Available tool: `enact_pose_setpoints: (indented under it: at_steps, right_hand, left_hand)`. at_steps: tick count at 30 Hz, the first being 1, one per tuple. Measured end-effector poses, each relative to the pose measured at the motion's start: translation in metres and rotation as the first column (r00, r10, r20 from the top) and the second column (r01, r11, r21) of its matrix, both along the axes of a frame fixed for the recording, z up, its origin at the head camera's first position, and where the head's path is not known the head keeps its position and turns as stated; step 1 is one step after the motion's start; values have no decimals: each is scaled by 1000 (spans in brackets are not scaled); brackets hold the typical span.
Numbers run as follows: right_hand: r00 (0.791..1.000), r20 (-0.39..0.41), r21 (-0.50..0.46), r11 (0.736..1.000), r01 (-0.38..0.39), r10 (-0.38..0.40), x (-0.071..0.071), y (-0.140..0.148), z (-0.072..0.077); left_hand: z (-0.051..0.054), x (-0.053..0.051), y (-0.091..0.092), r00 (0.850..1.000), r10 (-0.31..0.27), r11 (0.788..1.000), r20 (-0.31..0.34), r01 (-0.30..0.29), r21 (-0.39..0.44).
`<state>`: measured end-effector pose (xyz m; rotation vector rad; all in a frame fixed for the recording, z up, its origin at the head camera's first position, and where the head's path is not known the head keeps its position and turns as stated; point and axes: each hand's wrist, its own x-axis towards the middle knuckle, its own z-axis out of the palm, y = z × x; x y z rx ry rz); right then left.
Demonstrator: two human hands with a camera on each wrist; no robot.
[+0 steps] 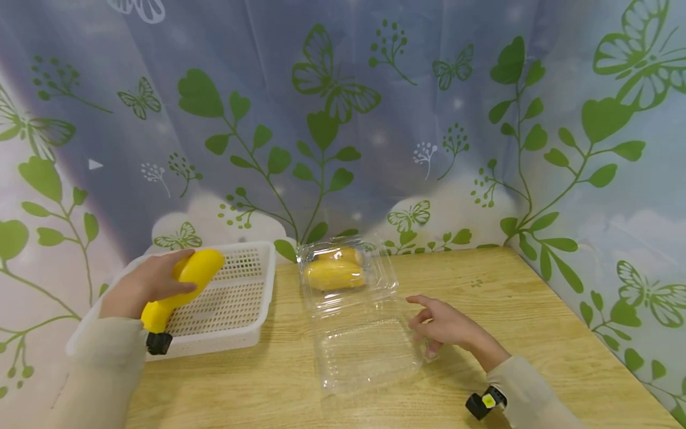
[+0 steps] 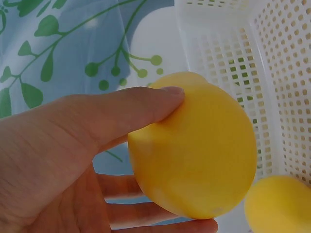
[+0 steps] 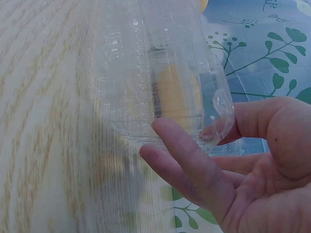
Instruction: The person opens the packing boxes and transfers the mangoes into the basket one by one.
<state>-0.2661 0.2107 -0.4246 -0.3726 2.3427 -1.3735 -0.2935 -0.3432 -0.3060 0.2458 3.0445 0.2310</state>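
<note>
My left hand point(image 1: 147, 283) grips a smooth yellow fruit-like piece point(image 1: 200, 271) above the white basket point(image 1: 252, 336); in the left wrist view the thumb lies across the top of the piece point(image 2: 199, 150) and fingers pass beneath it. Another yellow piece point(image 1: 155, 316) shows below that hand, and its rounded end point(image 2: 279, 206) is at the lower right of the left wrist view. A hinged clear plastic container point(image 1: 370, 357) lies unfolded, with yellow pieces point(image 1: 334, 274) in its far half. At its right edge, my right hand point(image 1: 447, 325) pinches the clear rim point(image 3: 221, 114) between thumb and fingers.
The wooden table point(image 1: 536, 333) extends to the right and in front of the container. Behind it hangs a curtain point(image 1: 375, 119) with green leaves and butterflies, close to the back edges of basket and container.
</note>
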Motion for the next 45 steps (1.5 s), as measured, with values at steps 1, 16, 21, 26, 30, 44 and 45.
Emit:
enact_pose_setpoints:
  at_steps: [1, 16, 21, 26, 30, 44, 45]
  right_hand:
    - [1000, -1, 0, 1000, -1, 1, 0, 0, 0]
    - [1000, -11, 5, 1000, 2, -2, 1, -1, 1]
    - [1000, -5, -1, 1000, 3, -3, 2, -2, 2]
    - [1000, -4, -3, 1000, 8, -8, 3, -2, 2]
    - [1000, -6, -3, 1000, 7, -7, 2, -1, 1]
    - [1000, -12, 2, 1000, -1, 1, 1, 0, -1]
    - [1000, -12, 1, 1000, 0, 0, 1, 0, -1]
  left_hand:
    - [0, 0, -1, 1000, 4, 1000, 3, -4, 0]
    - [-10, -2, -20, 988, 91, 994, 125, -99, 54]
    - [-14, -3, -25, 985, 110, 992, 136, -118, 47]
    - [-15, -5, -29, 982, 118, 992, 148, -124, 33]
    - [-17, -7, -31, 974, 128, 989, 185, -139, 52]
    - [-17, -15, -30, 924, 180, 968, 339, -227, 105]
    - [-16, -15, -30, 921, 185, 967, 343, -232, 102]
